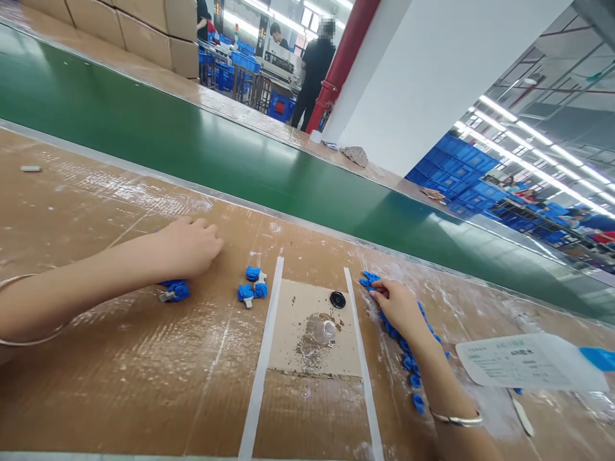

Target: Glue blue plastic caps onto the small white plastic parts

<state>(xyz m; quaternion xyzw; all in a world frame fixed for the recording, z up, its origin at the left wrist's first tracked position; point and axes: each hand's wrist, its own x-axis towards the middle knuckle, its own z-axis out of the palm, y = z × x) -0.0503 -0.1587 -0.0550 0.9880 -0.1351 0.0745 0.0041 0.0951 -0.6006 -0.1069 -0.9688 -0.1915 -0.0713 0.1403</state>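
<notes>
My left hand (189,246) rests curled on the cardboard-covered bench, its palm hidden. Just below it lies a blue plastic part with a white stem (175,291). To its right sit several similar blue parts (252,285). My right hand (396,308) lies over a long row of blue parts (394,326), its fingertips against the row's far end. Between my hands, two white strips (262,358) border a cardboard patch (293,307) holding a black round cap (337,299) and a clear plastic cup (324,331).
A printed paper sheet (531,362) and a white spatula (521,413) lie right of my right hand. A green conveyor belt (192,153) runs beyond the bench. Farther off are stacked cardboard boxes (144,32), blue crates (245,61), and a standing person (314,70).
</notes>
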